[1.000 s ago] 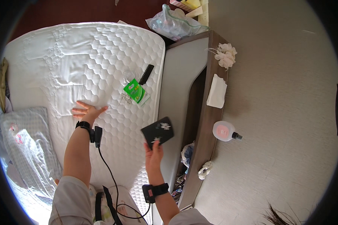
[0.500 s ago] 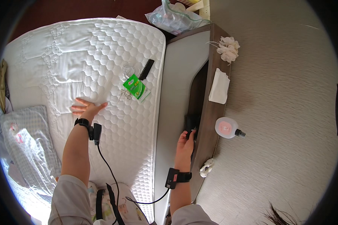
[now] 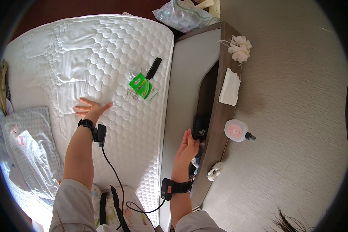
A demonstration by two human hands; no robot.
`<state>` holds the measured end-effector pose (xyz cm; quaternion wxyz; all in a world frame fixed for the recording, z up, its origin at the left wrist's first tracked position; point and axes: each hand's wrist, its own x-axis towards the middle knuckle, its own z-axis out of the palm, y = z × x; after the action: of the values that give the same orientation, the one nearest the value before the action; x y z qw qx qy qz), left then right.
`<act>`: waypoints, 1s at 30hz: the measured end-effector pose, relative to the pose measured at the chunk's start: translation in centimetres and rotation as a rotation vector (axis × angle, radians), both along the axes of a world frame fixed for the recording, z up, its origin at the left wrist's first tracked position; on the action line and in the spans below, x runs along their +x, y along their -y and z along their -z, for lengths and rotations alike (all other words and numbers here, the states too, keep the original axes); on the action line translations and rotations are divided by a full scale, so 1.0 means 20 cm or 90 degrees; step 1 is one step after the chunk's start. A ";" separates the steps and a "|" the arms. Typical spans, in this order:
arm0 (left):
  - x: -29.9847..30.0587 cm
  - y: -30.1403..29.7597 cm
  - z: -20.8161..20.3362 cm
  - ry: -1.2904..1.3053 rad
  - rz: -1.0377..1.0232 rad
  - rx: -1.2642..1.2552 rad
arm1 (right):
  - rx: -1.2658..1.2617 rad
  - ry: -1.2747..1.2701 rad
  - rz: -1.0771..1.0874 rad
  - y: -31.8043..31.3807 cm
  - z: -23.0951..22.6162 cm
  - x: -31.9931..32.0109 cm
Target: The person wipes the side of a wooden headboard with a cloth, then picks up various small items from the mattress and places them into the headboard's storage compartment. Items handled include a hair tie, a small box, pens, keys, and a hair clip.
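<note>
My left hand [image 3: 93,109] lies with its fingers spread on the white quilted mattress [image 3: 116,129], holding nothing. My right hand [image 3: 188,147] is over the inner edge of the open compartment [image 3: 208,87] in the bed's side, fingers stretched out and empty. Just beyond its fingertips a black box-like thing [image 3: 200,127] with a small pale mark sits in the compartment. I cannot tell whether the fingertips touch it. On the mattress lie a green packet [image 3: 143,87], a black comb [image 3: 154,68], a clear coiled band [image 3: 135,71] and thin metal pieces [image 3: 132,94].
On the brown ledge [image 3: 219,116] are a cream flower-like scrunchie [image 3: 239,49], a folded white tissue [image 3: 229,87], a clear spray bottle [image 3: 236,130] and a white scrunchie [image 3: 215,171]. A plastic bag [image 3: 183,15] stands at the far end. A checked pillow [image 3: 31,143] lies left.
My right hand has let go of the black thing and drawn back toward me and left, while the thing stays in the compartment. My left hand keeps its place on the mattress.
</note>
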<state>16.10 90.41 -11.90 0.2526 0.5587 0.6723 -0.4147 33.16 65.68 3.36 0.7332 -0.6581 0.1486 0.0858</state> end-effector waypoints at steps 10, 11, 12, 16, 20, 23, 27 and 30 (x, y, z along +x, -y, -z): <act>-0.03 0.02 0.15 -0.101 0.134 -0.001 | -0.056 -0.009 -0.021 -0.08 -0.03 -0.03; -0.03 0.02 0.15 -0.104 0.137 -0.022 | -0.062 -0.012 -0.016 -0.09 -0.03 -0.04; -0.03 0.02 0.14 -0.056 0.061 0.014 | -0.072 -0.008 -0.013 -0.10 -0.04 -0.05; -0.02 0.01 0.10 0.059 -0.141 0.018 | -0.245 0.117 -0.004 -0.14 0.00 -0.22; -0.02 -0.01 0.09 0.075 -0.178 -0.008 | -0.501 0.388 -0.268 -0.23 0.21 -0.33; -0.02 -0.01 0.10 0.092 -0.229 0.014 | -0.494 0.372 -0.506 -0.39 0.44 -0.18; -0.03 -0.01 0.12 0.122 -0.262 0.009 | -0.554 0.339 -0.561 -0.60 0.67 0.11; -0.03 -0.02 0.12 0.146 -0.296 0.007 | -0.680 0.386 -0.641 -0.65 0.72 0.20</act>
<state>15.48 90.82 -14.22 0.4130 0.4339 0.7517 -0.2757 37.24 78.59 -11.03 0.2003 -0.9035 -0.3516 0.1412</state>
